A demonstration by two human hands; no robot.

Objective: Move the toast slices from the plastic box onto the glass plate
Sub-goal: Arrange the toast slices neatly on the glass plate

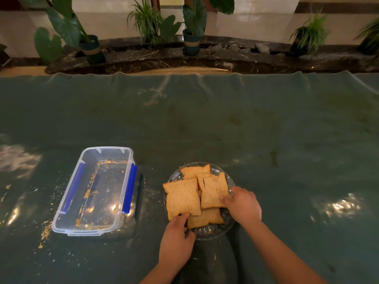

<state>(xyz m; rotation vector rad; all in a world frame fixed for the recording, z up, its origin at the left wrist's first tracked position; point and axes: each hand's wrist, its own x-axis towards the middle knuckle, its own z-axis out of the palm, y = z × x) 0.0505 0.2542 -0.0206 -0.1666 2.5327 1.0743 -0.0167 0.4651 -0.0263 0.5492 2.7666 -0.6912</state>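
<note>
Several toast slices lie overlapping on the glass plate (213,232) near the table's front edge. My left hand (176,240) pinches the near corner of the large left toast slice (182,198). My right hand (243,203) grips the right edge of the right toast slice (214,190). Another slice (194,171) lies at the back of the plate and one (205,219) at the front, partly under the others. The clear plastic box (67,228) with blue clips stands to the left and holds only crumbs.
The table wears a dark green cloth (225,124) under clear film, with crumbs (46,232) scattered around the box. Potted plants (191,39) stand on a dark stone ledge beyond the far edge.
</note>
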